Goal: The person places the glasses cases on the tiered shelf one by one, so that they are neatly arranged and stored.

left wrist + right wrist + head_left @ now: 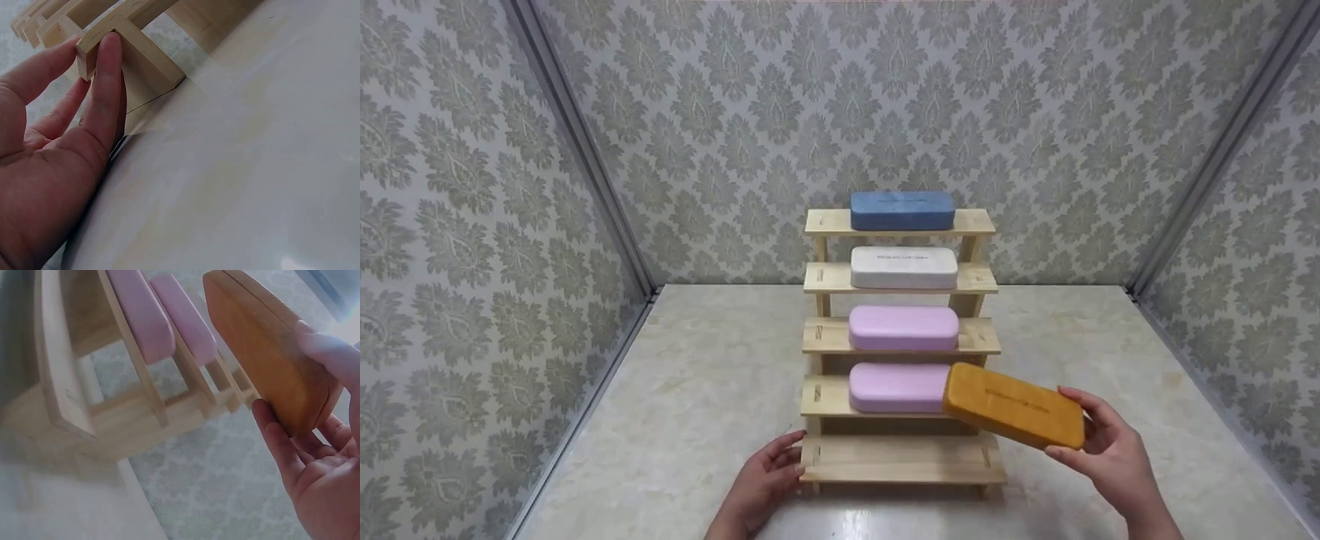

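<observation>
My right hand (1110,454) holds a mustard-orange glasses case (1014,405) by its right end, thumb and fingers on opposite sides. The case is tilted, in the air in front of the right part of a stepped wooden display rack (904,471). In the right wrist view the case (270,349) shows a seam along its side. My left hand (765,476) pinches the left end of the rack's lowest shelf; the left wrist view shows its fingers (104,84) around the shelf end (93,48). That lowest shelf bears no case.
Upward on the rack stand a lilac case (896,388), partly covered by the orange one, another lilac case (904,328), a white case (904,268) and a blue case (902,211). The rack stands on a pale marbled table (697,360) between patterned walls (457,225).
</observation>
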### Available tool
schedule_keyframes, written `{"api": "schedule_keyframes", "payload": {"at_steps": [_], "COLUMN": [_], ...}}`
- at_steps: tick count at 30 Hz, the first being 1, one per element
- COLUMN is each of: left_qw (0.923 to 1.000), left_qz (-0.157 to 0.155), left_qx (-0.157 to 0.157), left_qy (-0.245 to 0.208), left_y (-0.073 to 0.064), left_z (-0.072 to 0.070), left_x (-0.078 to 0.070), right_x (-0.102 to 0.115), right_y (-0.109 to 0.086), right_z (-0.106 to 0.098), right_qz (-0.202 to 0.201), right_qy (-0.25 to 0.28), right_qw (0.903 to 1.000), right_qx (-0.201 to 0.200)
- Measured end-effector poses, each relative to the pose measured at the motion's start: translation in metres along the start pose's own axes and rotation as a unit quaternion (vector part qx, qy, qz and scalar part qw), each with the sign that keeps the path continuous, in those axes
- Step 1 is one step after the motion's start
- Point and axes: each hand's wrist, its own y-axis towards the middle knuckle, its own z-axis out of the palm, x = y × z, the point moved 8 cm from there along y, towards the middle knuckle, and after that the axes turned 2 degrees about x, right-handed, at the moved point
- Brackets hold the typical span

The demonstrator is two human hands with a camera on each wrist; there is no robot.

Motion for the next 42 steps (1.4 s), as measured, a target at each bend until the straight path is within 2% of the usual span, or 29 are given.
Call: {"api": "schedule_keyframes", "payload": {"at_steps": [4,8,15,23,32,42], "left_qw": [1.0,1.0,1.0,1.0,0.9999,0.9996], "left_qz": [0.0,-0.001,0.0,0.002,-0.006,-0.01], "left_qx": [-0.003,-0.005,-0.002,-0.005,-0.014,-0.023], "left_qy": [-0.004,-0.004,-0.008,0.0,0.006,0.011], "left_y": [0.0,0.0,0.0,0.0,0.0,0.0], "left_z": [-0.001,0.0,0.0,-0.001,-0.001,-0.002], "left_x": [0.0,0.0,0.0,-0.001,-0.001,0.0], "right_x": [-0.002,-0.009,-0.028,-0.053,-0.07,-0.082], "right_y": [0.001,0.001,0.001,0.002,0.005,0.013], "right_z": [0.02,0.041,0.074,0.106,0.124,0.127], "right_qz": [-0.002,0.008,0.034,0.061,0.038,0.07], "right_qy": [-0.059,-0.085,-0.073,-0.06,-0.038,-0.08], "right_qw": [0.9982,0.9962,0.9946,0.9879,0.9855,0.979], "right_qx": [0.004,0.02,0.066,0.13,0.161,0.174]}}
